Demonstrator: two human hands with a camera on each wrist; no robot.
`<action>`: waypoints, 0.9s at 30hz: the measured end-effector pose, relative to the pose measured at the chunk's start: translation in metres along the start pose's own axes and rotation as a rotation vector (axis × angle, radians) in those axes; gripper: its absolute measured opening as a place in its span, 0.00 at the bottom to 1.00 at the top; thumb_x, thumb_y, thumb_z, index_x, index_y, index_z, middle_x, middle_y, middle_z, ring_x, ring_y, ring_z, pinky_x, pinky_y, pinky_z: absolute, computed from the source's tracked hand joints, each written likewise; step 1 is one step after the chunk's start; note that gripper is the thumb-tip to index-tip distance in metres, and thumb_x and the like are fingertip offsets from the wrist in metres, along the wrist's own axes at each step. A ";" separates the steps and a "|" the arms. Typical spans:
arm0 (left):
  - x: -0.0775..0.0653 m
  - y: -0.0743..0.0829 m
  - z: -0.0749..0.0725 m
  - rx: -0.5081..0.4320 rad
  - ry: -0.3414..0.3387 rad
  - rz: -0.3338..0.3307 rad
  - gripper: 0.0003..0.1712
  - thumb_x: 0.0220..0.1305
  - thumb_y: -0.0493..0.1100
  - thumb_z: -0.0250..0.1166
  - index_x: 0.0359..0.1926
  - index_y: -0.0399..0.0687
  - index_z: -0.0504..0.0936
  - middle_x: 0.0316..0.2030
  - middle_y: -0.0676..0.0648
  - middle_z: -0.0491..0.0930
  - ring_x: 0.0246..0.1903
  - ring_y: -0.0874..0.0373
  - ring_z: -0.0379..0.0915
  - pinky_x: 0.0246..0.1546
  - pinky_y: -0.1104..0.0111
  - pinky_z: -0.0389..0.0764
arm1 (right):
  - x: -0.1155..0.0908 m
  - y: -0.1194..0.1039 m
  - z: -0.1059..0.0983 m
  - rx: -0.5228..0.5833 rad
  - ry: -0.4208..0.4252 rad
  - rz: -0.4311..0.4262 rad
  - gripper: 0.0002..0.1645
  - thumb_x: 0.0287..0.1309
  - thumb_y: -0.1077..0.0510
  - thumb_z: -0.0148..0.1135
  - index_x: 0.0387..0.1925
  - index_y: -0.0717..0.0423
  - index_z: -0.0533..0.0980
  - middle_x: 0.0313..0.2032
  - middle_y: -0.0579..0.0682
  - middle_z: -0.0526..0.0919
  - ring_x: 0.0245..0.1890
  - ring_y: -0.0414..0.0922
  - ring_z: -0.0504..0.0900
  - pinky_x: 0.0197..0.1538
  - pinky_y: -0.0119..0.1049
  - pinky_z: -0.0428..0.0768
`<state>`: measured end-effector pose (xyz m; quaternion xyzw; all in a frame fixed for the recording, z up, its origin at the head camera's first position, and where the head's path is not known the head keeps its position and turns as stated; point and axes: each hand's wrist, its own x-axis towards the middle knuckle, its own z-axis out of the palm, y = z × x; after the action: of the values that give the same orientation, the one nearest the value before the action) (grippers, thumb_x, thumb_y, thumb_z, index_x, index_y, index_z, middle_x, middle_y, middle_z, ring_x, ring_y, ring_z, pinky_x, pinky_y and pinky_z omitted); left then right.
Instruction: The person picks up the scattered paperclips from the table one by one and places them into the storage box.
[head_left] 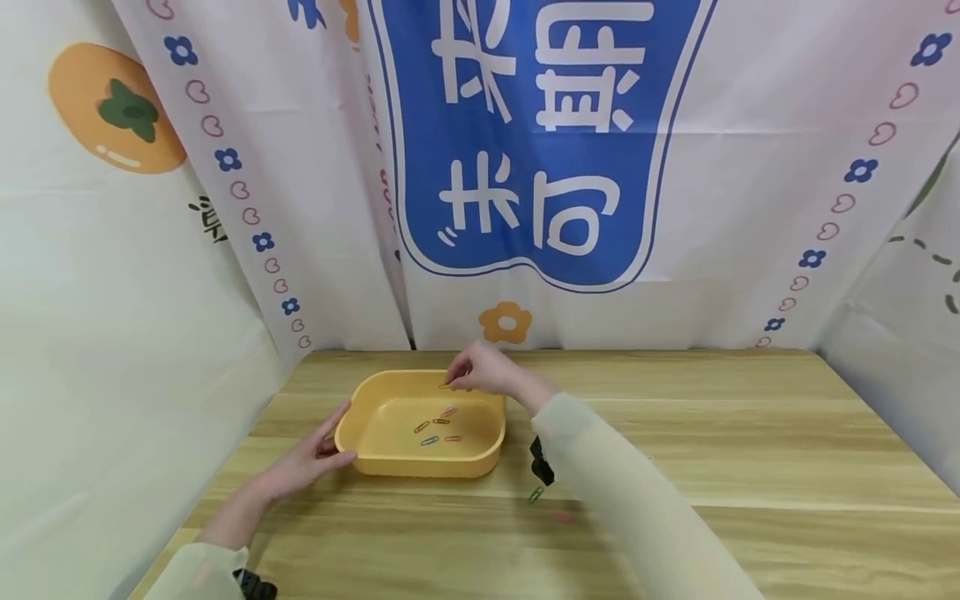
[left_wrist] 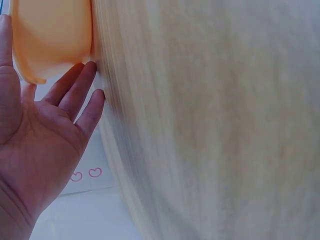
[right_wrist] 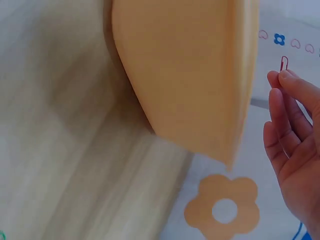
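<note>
Beneath the right hand (head_left: 486,369) spreads a wood-grain tabletop (head_left: 720,417). Beyond that hand hangs a white cloth (head_left: 750,208) printed with a blue panel (head_left: 525,142) and an orange flower (head_left: 491,325). Left of the left hand (head_left: 303,462), a white sheet (head_left: 97,333) bears an orange fruit (head_left: 78,100).

Reads 未来可期 in large white Chinese characters (head_left: 483,196) on the blue panel (head_left: 525,150) of the white backdrop cloth (head_left: 750,167), turned sideways and running bottom to top in two columns, with 未来 on the panel's left half and 可期 on its right. Just left of the panel, shows narrow red lettering (head_left: 387,204) along a fold, illegible. Farther left, on the side cloth (head_left: 112,275), bears a small dark character (head_left: 212,221), unclear.
</note>
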<state>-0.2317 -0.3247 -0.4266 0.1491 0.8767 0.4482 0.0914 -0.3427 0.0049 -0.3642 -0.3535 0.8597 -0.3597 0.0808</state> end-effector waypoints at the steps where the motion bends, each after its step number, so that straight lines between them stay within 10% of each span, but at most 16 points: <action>1: 0.000 0.000 0.000 -0.003 -0.003 0.001 0.50 0.69 0.45 0.62 0.77 0.47 0.38 0.67 0.23 0.53 0.61 0.33 0.64 0.59 0.50 0.67 | 0.001 0.000 0.004 0.007 -0.002 0.002 0.04 0.59 0.65 0.67 0.36 0.60 0.85 0.28 0.45 0.84 0.26 0.38 0.80 0.31 0.29 0.79; 8: -0.001 0.002 -0.001 -0.008 -0.012 0.017 0.50 0.69 0.45 0.62 0.77 0.46 0.37 0.67 0.23 0.54 0.61 0.33 0.64 0.58 0.51 0.68 | 0.004 0.001 0.027 0.016 -0.031 0.035 0.03 0.60 0.65 0.66 0.35 0.59 0.84 0.28 0.45 0.84 0.29 0.48 0.83 0.28 0.29 0.78; 27: -0.002 0.005 0.000 0.001 -0.001 -0.002 0.50 0.69 0.46 0.62 0.77 0.47 0.37 0.67 0.24 0.55 0.61 0.35 0.64 0.59 0.50 0.68 | 0.012 0.001 0.045 -0.051 -0.057 0.094 0.03 0.59 0.65 0.67 0.34 0.56 0.84 0.27 0.41 0.83 0.27 0.38 0.78 0.34 0.29 0.77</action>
<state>-0.2284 -0.3223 -0.4224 0.1483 0.8771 0.4475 0.0922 -0.3342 -0.0276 -0.3960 -0.3248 0.8816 -0.3233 0.1129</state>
